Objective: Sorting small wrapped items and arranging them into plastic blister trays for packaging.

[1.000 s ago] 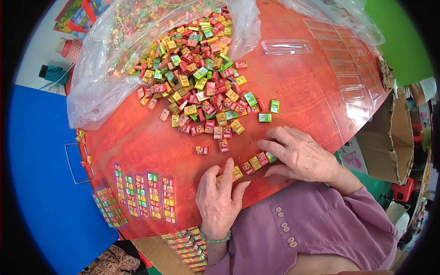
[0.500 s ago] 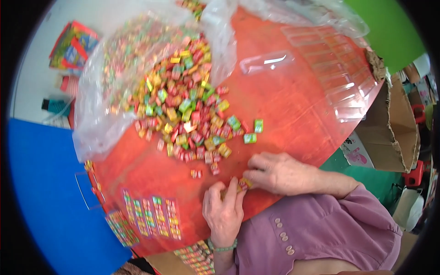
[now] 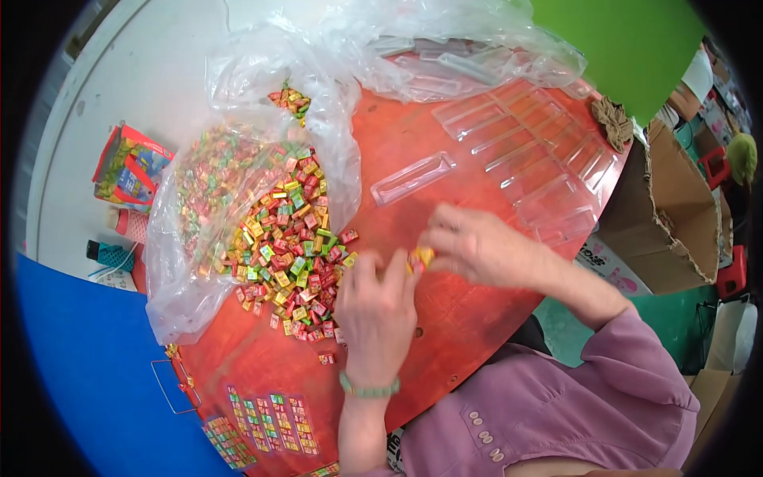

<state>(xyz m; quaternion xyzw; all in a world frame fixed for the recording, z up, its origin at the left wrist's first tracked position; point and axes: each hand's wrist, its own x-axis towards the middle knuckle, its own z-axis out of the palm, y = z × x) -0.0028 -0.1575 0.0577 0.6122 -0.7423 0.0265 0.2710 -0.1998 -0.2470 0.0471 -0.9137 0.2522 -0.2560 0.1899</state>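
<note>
One red table [image 3: 469, 342] is carrying a clear plastic bag [image 3: 171, 310], which is lying partly over a heap of small boxes [image 3: 294, 246]. Several clear trays [image 3: 517, 151] are resting to the right of the heap. The left hand [image 3: 377, 306] is blurring, fingers partly bent; whether it is gripping anything, I cannot tell. Beside its fingertips, the right hand [image 3: 457, 242] is pinching some yellow and red boxes [image 3: 421, 258].

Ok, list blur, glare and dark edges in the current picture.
Head view: blur softens the bare left hand and bare right hand; head view: glare streaks the clear rectangular plastic trays; head view: black fisheye border fills the corners.
</note>
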